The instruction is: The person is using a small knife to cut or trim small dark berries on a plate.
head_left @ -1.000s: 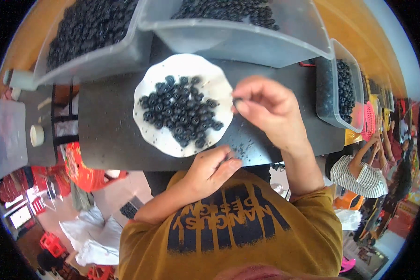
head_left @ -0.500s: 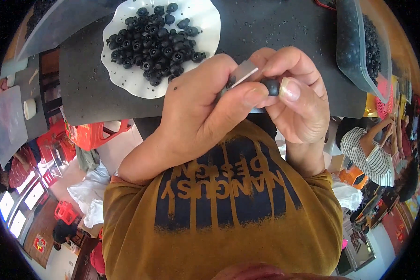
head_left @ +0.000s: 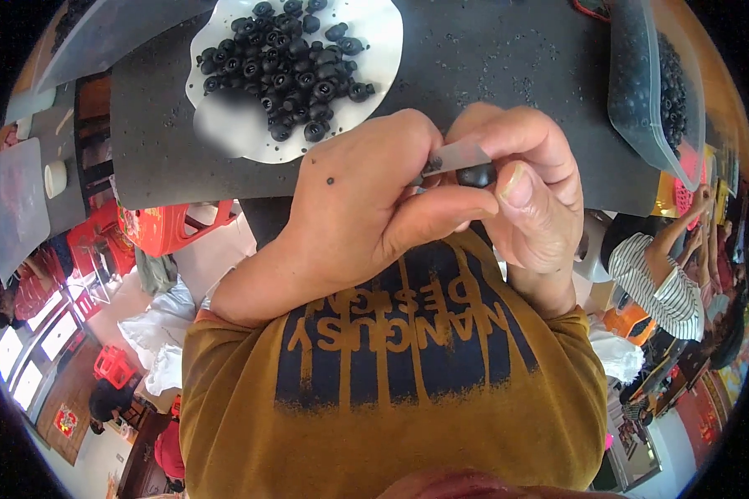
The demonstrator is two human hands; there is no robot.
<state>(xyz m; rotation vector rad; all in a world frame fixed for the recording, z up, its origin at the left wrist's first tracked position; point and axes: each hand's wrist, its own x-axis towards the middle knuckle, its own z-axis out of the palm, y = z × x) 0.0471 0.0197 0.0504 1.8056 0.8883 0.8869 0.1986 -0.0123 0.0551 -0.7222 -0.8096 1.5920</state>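
Close together over the table's near edge, both hands are closed around small work. My left hand [head_left: 366, 187] grips a thin flat metal blade [head_left: 462, 156], its thumb stretched out just below. The blade lies along the upper side of a small round black rubber-like piece [head_left: 477, 175]. My right hand [head_left: 537, 179] pinches that piece between thumb and fingers. Whether the blade's edge cuts into it cannot be made out. Beyond my left hand, a white wavy-rimmed plate [head_left: 383, 41] bears a heap of similar black pieces [head_left: 295, 71], several with ring-shaped openings.
Black crumbs are strewn on the dark table [head_left: 491, 75]. A clear plastic tub [head_left: 641, 108] of black pieces stands at the right, another clear container [head_left: 100, 37] at the far left. Red stools [head_left: 162, 229] stand left below the table; a person in stripes [head_left: 662, 287] is at the right.
The blade has tipped from a steep slant to nearly level and now lies over the black piece. My left thumb has straightened along below it. Both hands sit slightly lower in view.
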